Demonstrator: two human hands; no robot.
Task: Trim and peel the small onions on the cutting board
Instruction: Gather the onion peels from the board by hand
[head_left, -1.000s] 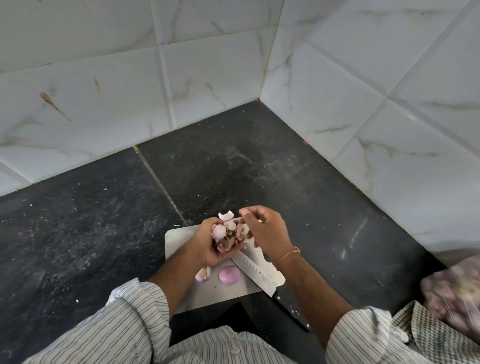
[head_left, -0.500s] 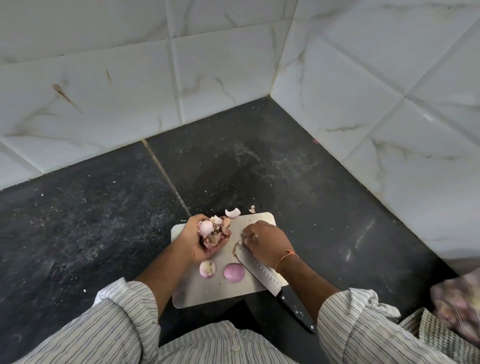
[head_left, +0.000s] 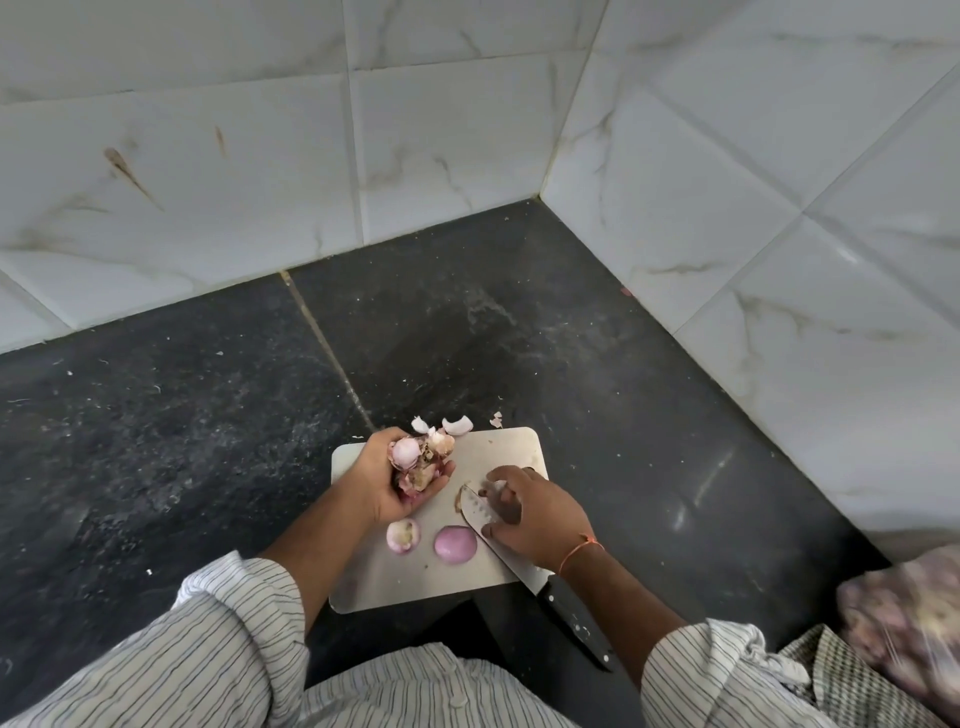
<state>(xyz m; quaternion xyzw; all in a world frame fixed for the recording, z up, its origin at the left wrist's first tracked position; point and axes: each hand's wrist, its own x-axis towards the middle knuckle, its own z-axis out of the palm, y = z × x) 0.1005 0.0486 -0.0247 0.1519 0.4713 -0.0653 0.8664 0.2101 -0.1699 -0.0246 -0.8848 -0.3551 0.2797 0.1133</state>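
Note:
A pale cutting board (head_left: 498, 452) lies on the dark floor in front of me. My left hand (head_left: 387, 483) cups a heap of onion skins and trimmings (head_left: 418, 460) above the board's left part. My right hand (head_left: 530, 514) hovers over the blade of a knife (head_left: 524, 566), fingers bent down and touching small bits by the blade tip; what it pinches is too small to tell. A peeled purple onion (head_left: 455, 544) and a trimmed small onion (head_left: 402, 535) lie on the board between my hands. The knife's black handle juts off the board's near right corner.
Loose onion skins (head_left: 457, 425) lie on the dark stone floor (head_left: 208, 415) just past the board's far edge. White marble-look tiled walls (head_left: 727, 234) meet in a corner ahead. A bag of onions (head_left: 914, 623) sits at the right edge beside a checked cloth (head_left: 857, 680).
My right hand dropped from the heap in my left hand down to the board by the knife blade. My left hand shifted left with the skins. The view tilted.

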